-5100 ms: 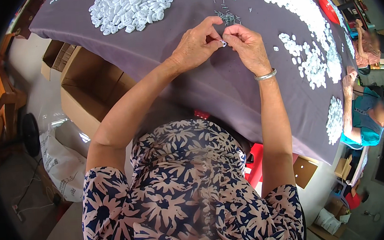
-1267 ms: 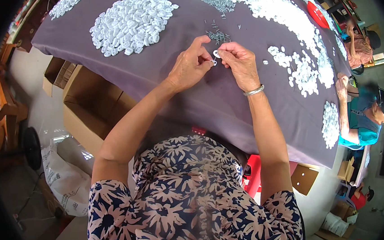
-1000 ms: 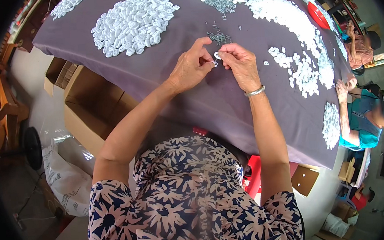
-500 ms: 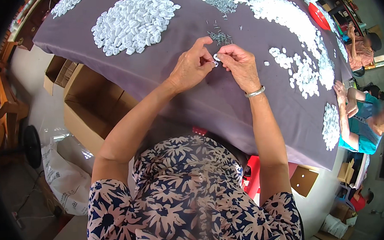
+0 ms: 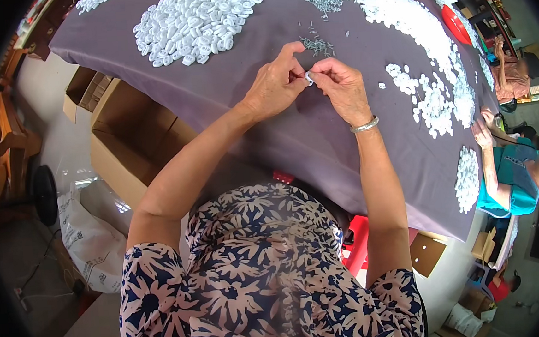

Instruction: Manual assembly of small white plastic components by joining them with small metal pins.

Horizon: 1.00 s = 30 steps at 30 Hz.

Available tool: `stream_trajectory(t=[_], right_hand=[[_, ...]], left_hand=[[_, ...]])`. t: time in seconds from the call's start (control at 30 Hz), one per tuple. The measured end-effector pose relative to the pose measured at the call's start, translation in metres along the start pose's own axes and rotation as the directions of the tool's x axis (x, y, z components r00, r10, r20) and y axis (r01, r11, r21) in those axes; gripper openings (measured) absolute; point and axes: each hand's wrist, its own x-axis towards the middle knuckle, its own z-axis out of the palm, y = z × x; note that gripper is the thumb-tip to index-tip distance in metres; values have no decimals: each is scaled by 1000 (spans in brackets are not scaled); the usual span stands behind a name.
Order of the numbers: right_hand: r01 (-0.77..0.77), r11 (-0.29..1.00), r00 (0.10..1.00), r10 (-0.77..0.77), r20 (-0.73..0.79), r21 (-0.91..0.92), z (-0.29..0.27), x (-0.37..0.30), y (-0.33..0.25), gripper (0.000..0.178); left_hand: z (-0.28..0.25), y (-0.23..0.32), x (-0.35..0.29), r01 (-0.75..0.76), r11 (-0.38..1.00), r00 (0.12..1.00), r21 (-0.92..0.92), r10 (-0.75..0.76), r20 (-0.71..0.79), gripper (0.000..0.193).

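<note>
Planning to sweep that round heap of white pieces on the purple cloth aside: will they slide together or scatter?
Probably scatter: the white pieces lie loose, small and separate. They look light, likely plastic, so a push should spread them. The purple cloth may drag and bunch.

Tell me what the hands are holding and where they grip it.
Both hands pinch one small white piece between them: left hand and right hand grip it by thumb and forefinger tips at opposite ends. Its exact shape is too small to tell.

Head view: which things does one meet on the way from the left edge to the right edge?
Fan → white sack → open cardboard box → left hand → small white part → right hand → bracelet → small white pile → co-worker in teal shirt.
</note>
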Motion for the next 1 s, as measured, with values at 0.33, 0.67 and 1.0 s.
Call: stream_trajectory(t=[0.33, 0.67, 1.0], right_hand=[[164, 953, 985, -171, -6, -254, 7, -8, -7, 24], [288, 881, 944, -328, -46, -377, 13, -7, -10, 23], [392, 794, 896, -445, -5, -464, 15, -8, -10, 19]], left_hand=[[-7, 3, 2, 110, 990, 993, -93, -105, 57, 55], [-16, 0, 4, 110, 974, 985, -196, -81, 154, 48], [-6, -14, 6, -1, 993, 999, -121, 7, 47, 44]])
